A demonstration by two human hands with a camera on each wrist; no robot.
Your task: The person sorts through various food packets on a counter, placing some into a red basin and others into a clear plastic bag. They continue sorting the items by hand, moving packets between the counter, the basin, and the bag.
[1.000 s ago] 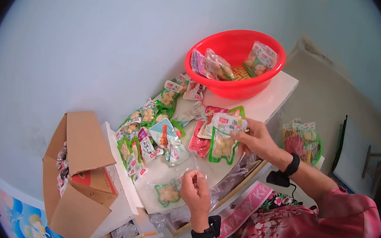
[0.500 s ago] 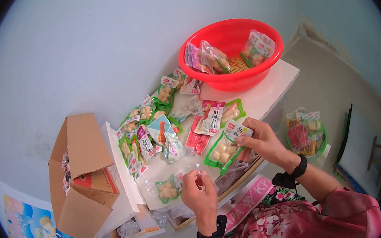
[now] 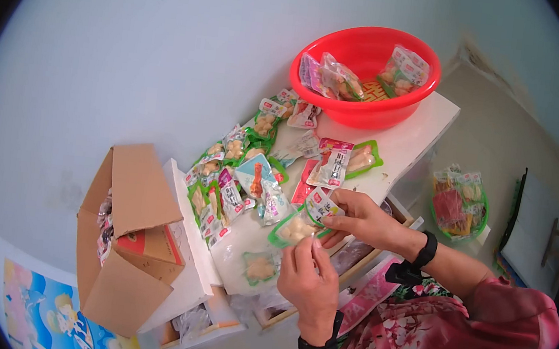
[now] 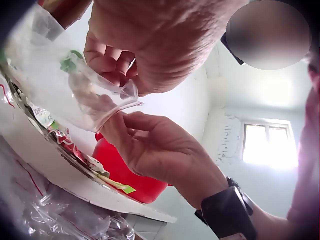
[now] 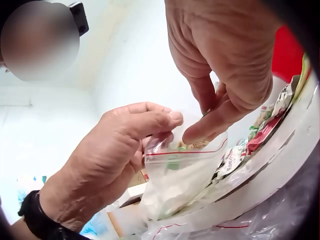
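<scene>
At the centre of the frame, the right hand (image 3: 364,221) pinches the white top of a green-edged packet (image 3: 299,230) of pale pieces, its thumb and fingers nearly closed. Just below, the left hand (image 3: 311,283) has its fingers curled, thumb and fingertips gripping the rim of a clear zip bag (image 5: 175,192) with a red line along its mouth; the held packet is at that mouth. The red basin (image 3: 362,116), upper right of centre, holds several packets, some leaning on its wall. The open cardboard box (image 3: 144,194), lower left, contains small wrapped items, too small to identify. The green basket (image 3: 485,216), at right, holds yellow, red and pale packs. Clear plastic bags fill the drawer (image 3: 395,210) below the white tabletop (image 3: 428,125), where loose packets (image 3: 229,196) lie heaped at centre left
</scene>
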